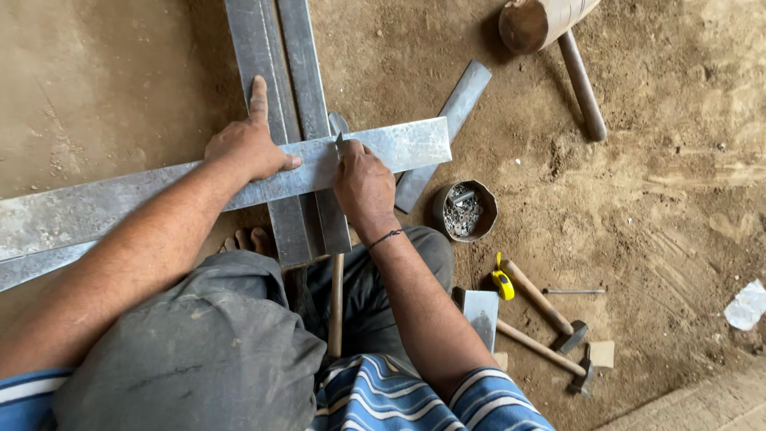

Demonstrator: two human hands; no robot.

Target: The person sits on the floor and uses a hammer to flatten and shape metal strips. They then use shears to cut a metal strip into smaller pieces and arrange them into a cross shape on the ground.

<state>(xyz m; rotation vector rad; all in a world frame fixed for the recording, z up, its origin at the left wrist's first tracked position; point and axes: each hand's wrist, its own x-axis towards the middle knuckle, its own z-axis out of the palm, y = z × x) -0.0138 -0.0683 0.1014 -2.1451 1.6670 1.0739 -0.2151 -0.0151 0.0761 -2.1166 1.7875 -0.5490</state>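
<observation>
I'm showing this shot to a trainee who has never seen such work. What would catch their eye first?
Probably the long metal strip lying crosswise over two upright strips on the dirt floor, pinned by the left hand while the right hand presses a small pointed tool against it. Next, the tin of small metal pieces and two hammers at right.

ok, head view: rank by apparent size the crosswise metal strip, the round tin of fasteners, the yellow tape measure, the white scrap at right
1. crosswise metal strip, largest by far
2. round tin of fasteners
3. white scrap
4. yellow tape measure
The last two look close in size; that order is unsure.
</observation>
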